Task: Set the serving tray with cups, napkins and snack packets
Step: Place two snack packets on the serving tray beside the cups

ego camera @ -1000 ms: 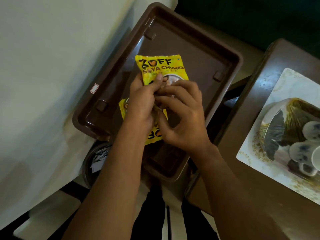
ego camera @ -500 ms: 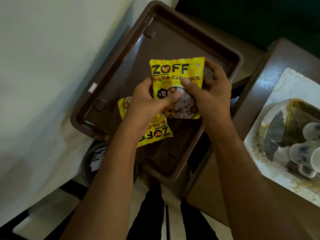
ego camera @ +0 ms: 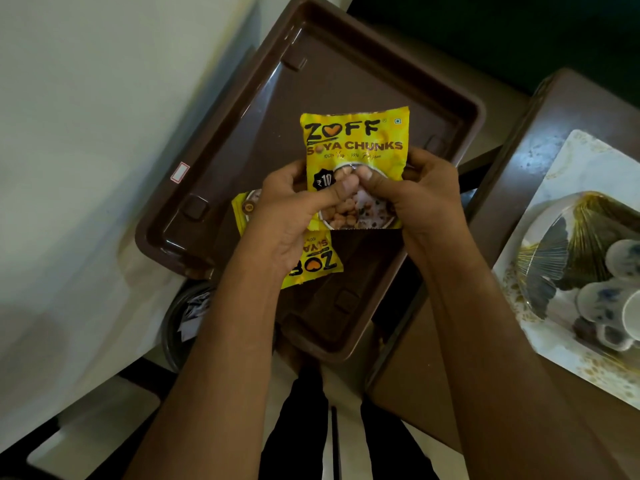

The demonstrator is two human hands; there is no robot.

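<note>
A brown plastic serving tray point(ego camera: 242, 109) lies in front of me. Above its middle I hold a yellow soya chunks packet point(ego camera: 353, 140) upright with both hands. My left hand point(ego camera: 294, 202) pinches its left side with the thumb on the front. My right hand point(ego camera: 419, 195) pinches its right side the same way, and the two thumbs nearly meet. A second yellow packet point(ego camera: 315, 261) lies flat in the tray under my left hand, its print upside down to me. White cups with blue marks point(ego camera: 609, 299) sit on a table at the right.
The cups share a white patterned tray point(ego camera: 571, 161) with a clear, gold-ribbed wrapped item point(ego camera: 561, 247) on a brown table point(ego camera: 561, 105). A white cloth-covered surface point(ego camera: 86, 133) lies left. A round dark bin point(ego camera: 187, 317) with paper scraps stands below the brown tray's near-left corner.
The upper packet has come off the lower one and shifted right, its front now fully facing me. My right hand moved from its middle to its right side; both thumbs now press the front.
</note>
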